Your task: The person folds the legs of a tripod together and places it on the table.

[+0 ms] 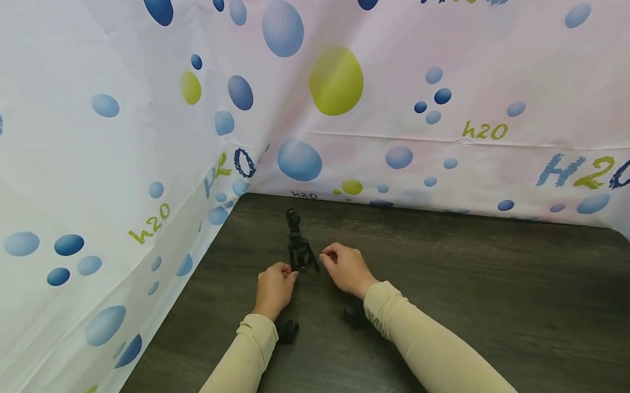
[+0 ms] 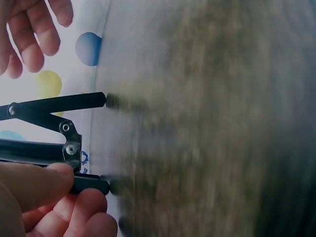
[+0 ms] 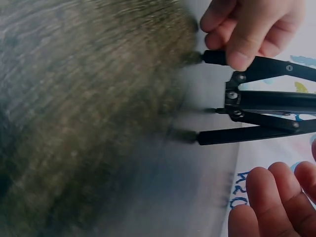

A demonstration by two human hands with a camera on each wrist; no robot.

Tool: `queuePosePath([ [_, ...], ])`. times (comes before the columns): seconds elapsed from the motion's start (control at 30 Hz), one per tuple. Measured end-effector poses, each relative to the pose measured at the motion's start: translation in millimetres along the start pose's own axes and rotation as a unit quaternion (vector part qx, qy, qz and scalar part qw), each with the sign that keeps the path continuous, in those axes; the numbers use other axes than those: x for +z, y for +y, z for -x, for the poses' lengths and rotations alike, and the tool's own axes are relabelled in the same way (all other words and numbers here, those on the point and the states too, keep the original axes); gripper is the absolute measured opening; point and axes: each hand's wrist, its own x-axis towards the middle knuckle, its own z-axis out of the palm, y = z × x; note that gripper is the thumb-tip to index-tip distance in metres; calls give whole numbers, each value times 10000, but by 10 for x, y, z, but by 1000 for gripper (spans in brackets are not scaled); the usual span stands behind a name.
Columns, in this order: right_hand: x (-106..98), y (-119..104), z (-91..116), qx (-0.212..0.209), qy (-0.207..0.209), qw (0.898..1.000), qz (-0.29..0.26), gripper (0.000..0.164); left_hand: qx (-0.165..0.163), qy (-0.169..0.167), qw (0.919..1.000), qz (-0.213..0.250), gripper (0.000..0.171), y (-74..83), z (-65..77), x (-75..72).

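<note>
A small black tripod [image 1: 299,248] stands on the dark wooden table, its legs spread and a clamp-like head at the top. My left hand [image 1: 274,290] pinches the lower end of one leg between thumb and fingers; in the left wrist view the thumb lies along that leg, close to its rubber foot. To the right of the tripod hovers my right hand [image 1: 348,269], its fingers loosely bent and holding nothing. The right wrist view shows those fingers [image 3: 266,197] apart from the nearest leg [image 3: 247,134]. Riveted braces join the legs to the centre column [image 3: 271,101].
White sheeting [image 1: 129,111] with blue and green dots and H2O lettering walls off the left side and back of the table [image 1: 485,282]. A dark object [image 1: 288,331] shows beside the left wrist, another [image 1: 355,312] beside the right.
</note>
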Motion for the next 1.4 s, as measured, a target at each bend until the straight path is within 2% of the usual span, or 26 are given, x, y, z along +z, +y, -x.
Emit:
queuePosePath([
  [0.33, 109, 53, -17, 57, -110, 9999, 62, 20, 65, -38, 9999, 75, 9, 14, -24, 14],
  [0.6, 173, 53, -20, -43, -201, 9996, 216, 22, 327, 226, 9991, 122, 9, 4, -8, -3],
  [0.73, 194, 55, -20, -100, -295, 9990, 310, 22, 365, 239, 9990, 90, 8, 9, -3, -21],
  [1.17, 220, 40, -20, -82, -24, 9986, 523, 11, 291, 191, 9994, -83, 10, 30, -24, -37],
  [1.4, 232, 36, -24, 71, -13, 9984, 556, 9, 292, 191, 9993, -125, 10, 42, -18, -46],
])
